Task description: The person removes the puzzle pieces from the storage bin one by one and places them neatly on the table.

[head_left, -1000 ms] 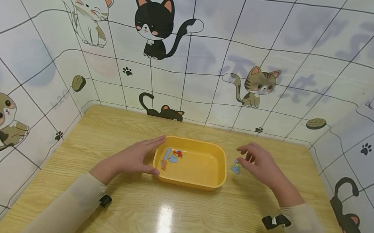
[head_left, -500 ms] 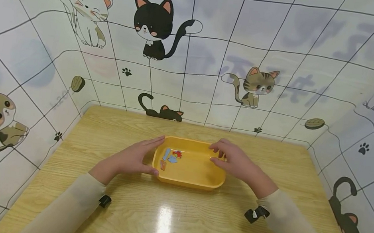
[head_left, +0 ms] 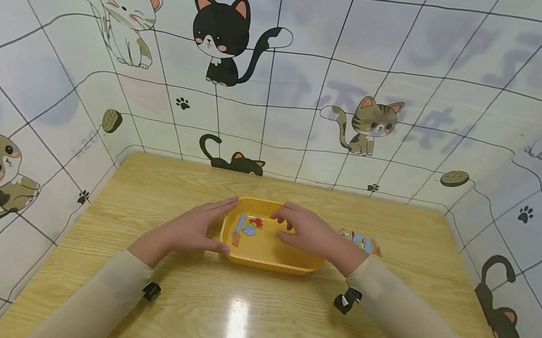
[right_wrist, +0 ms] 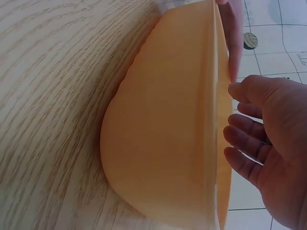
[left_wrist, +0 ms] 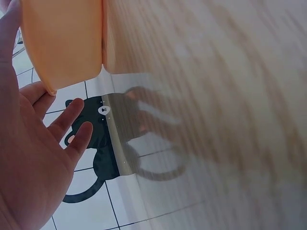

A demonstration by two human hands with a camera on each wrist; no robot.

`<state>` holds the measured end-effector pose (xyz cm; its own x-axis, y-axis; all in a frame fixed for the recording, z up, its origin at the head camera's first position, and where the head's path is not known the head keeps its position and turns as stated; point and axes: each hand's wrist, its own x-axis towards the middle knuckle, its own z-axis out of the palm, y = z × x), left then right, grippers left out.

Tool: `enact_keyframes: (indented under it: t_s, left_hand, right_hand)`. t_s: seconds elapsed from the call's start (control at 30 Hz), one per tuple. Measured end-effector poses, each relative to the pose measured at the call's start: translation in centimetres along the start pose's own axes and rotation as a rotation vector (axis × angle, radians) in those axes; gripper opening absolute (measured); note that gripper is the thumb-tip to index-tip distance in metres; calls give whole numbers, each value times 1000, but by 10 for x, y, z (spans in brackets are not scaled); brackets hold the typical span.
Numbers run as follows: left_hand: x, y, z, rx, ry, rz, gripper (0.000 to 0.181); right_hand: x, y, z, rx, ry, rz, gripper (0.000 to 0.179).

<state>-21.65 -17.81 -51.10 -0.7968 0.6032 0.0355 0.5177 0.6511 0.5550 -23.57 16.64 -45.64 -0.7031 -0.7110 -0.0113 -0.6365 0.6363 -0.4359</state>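
A yellow plastic tray [head_left: 259, 263] stands on the table. My left hand [head_left: 190, 231] rests on its left end, thumb at the front edge and fingertips at the back corner; the left wrist view shows the other fingers [left_wrist: 67, 117] spread past the corner. Over the tray's right half hovers my right hand [head_left: 311, 234], fingers loosely bent. No thing shows between the fingers in the right wrist view, where the thumb and fingers [right_wrist: 244, 139] are beside the rim. Inside lie small flat pieces: a blue strip [head_left: 240, 223], a red one [head_left: 256, 223], a light blue one [head_left: 249, 230] and an orange one [head_left: 235, 239].
More flat coloured pieces [head_left: 362, 241] lie to the right of the tray, partly behind my right forearm. Wood-grain table [head_left: 166, 305] surrounds the tray, and a white wall covering [head_left: 298, 91] with printed cats rises behind and at both sides.
My right hand has moved left, from beside the pieces on the table to over the tray. Those pieces now show past the forearm. My left hand and the tray have stayed in place.
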Motion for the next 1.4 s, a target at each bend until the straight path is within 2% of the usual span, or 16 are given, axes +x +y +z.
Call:
enact_keyframes:
  t_s: [0.43, 0.77, 0.87, 0.97, 1.17, 1.4]
  left_hand:
    - [0, -2, 1, 0, 3, 9, 121]
    - [-1, -1, -2, -9, 8, 25, 120]
    - [-1, -1, -1, 1, 6, 30, 121]
    - [-1, -2, 0, 1, 5, 35, 121]
    - [0, -4, 1, -4, 9, 41, 121]
    - [0, -5, 1, 6, 11, 42, 121]
  right_hand:
    - [38, -12, 12, 14, -97, -13, 37]
    - [68, -13, 37, -120, -139, -101, 34]
    - [71, -10, 44, -144, -133, -112, 34]
    - [71, -10, 48, -149, -135, -89, 35]
    - [71, -11, 49, -131, -136, -58, 34]
    - [74, -8, 50, -111, -144, -65, 29]
